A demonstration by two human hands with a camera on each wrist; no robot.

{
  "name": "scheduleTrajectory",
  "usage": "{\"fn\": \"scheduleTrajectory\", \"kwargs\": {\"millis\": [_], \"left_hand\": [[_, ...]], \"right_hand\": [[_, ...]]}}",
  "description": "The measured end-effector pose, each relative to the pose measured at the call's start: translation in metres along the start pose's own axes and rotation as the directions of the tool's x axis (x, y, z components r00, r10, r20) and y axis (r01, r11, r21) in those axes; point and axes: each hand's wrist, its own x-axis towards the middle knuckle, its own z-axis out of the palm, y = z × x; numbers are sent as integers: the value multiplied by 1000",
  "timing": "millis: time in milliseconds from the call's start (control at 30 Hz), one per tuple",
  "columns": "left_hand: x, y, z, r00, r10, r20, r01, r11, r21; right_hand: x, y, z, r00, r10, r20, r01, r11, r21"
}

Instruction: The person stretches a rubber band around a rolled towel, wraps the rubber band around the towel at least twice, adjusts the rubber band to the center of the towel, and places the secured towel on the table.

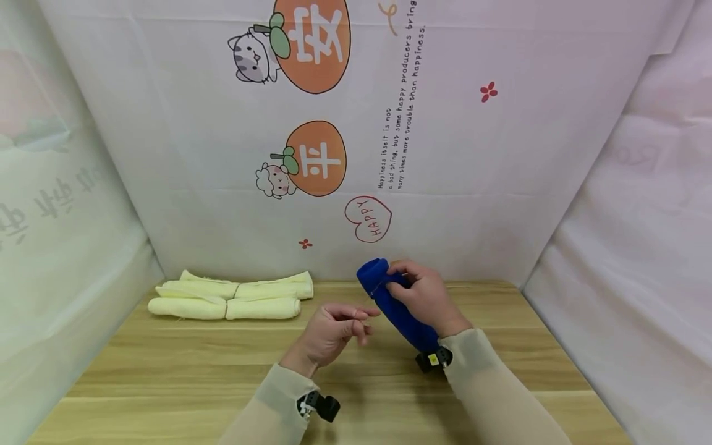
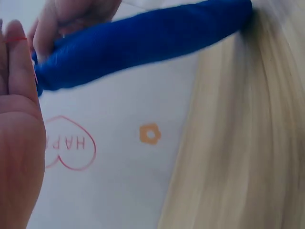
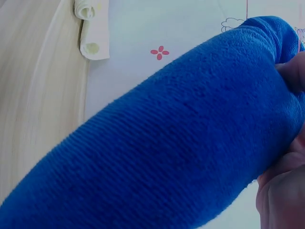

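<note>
A rolled blue towel (image 1: 403, 318) slants above the table's right half, its upper end showing the open roll. My right hand (image 1: 425, 296) grips it near that end, thumb and fingers pressing into the cloth. In the right wrist view the blue towel (image 3: 157, 129) fills most of the picture. My left hand (image 1: 334, 334) is just left of the towel, forefinger pointing towards it and the other fingers bent. A thin red rubber band (image 2: 15, 38) crosses a left fingertip in the left wrist view. Where the rest of the band runs is unclear.
Several rolled pale yellow towels (image 1: 261, 307) lie side by side at the table's back left, with thin bands round their middles. The wooden table (image 1: 194, 377) ends at a printed white backdrop (image 1: 445, 185). White cloth walls (image 1: 628, 247) stand on both sides.
</note>
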Motion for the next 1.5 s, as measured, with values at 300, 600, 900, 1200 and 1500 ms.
{"fn": "scheduleTrajectory", "kwargs": {"millis": [300, 600, 900, 1200, 1500], "left_hand": [[18, -7, 30, 872, 329, -362, -277, 942, 189], [33, -17, 43, 496, 196, -846, 145, 942, 303], [26, -7, 21, 681, -141, -718, 451, 854, 260], [32, 15, 6, 766, -198, -611, 558, 676, 481], [36, 25, 0, 791, -206, -576, 603, 418, 679]], "right_hand": [[7, 1, 2, 996, 75, -40, -75, 997, 7], [7, -9, 6, 990, -30, -140, 30, 1000, 1], [3, -6, 1, 966, -234, -108, 226, 971, -80], [-4, -7, -2, 953, -302, 33, 304, 945, -123], [0, -13, -2, 896, -326, 302, 403, 882, -243]]}}
